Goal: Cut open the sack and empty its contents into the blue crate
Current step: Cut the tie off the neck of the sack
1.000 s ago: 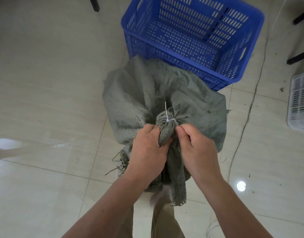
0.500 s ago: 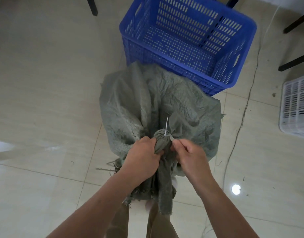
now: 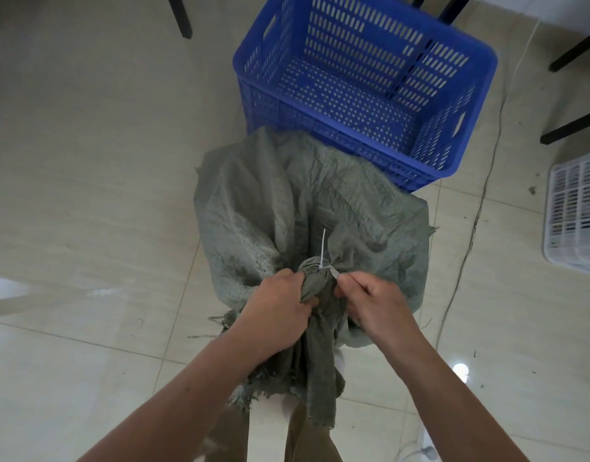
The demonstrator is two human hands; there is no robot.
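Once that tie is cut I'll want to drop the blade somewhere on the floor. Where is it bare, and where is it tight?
Bare: the cream floor tiles left of the grey-green woven sack, up to the black leg. Tight: right of it, a thin dark cable and white slatted crate; ahead, the blue perforated plastic crate meets the sack. Both hands, left and right, crowd the neck.

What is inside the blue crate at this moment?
Nothing shows on the visible perforated floor of the blue crate. The sack hides the crate's near lower wall; the sack's own contents are hidden, its neck tied by a white zip tie.
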